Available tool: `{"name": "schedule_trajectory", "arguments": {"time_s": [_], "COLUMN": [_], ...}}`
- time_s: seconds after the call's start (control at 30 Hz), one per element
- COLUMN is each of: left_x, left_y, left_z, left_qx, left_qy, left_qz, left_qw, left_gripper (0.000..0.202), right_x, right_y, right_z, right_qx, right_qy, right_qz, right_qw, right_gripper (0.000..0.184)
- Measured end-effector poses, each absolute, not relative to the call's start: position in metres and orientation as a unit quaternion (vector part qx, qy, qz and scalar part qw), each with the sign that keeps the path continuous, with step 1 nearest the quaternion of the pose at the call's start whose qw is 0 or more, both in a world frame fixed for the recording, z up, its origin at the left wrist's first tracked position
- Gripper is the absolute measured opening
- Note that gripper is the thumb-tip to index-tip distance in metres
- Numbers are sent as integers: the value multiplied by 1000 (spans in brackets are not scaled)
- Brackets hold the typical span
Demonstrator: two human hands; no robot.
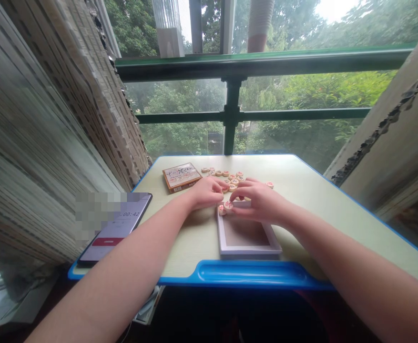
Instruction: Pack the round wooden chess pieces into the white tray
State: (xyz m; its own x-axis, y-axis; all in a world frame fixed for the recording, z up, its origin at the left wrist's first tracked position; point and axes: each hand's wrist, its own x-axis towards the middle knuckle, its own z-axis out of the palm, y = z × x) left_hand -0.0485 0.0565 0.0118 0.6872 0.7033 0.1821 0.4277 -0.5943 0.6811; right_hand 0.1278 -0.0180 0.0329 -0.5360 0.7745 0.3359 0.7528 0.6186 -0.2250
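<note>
A window with a green railing (266, 66) stands behind a blue-edged table (319, 224); curtains (62, 109) hang to either side. A phone (121, 226) and a box (182, 176) lie to the left. Beyond the tray (250, 249) are loose discs (234, 181). The right hand (257, 200) pinches a disc (228, 204) over the tray's far left corner, next to another (222, 210). The left hand (208, 191) curls beside the discs; whether it grips one I cannot tell. The step seems to be positioning that disc; the next move calls for a light, steady pinch, clear of its neighbour.
</note>
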Motion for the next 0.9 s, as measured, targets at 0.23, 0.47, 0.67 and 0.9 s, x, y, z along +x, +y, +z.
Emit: {"name": "schedule_trajectory", "arguments": {"time_s": [0.23,0.47,0.67,0.9], "left_x": [-49,-52,-50,-49], "left_y": [60,58,57,55], "left_z": [11,12,14,16], "left_qx": [853,849,849,855], "left_qy": [328,308,309,322], "left_qz": [211,209,212,210], "left_qw": [346,376,372,349], "left_gripper": [17,14,15,15], "right_x": [118,118,117,117], "right_y": [-16,-15,-16,-16], "right_z": [22,18,18,19], "right_qx": [-417,-415,-425,-419], "right_qy": [-879,-880,-876,-880], "right_qz": [16,3,1,16], "right_qw": [231,232,227,225], "right_gripper": [13,16,16,15]}}
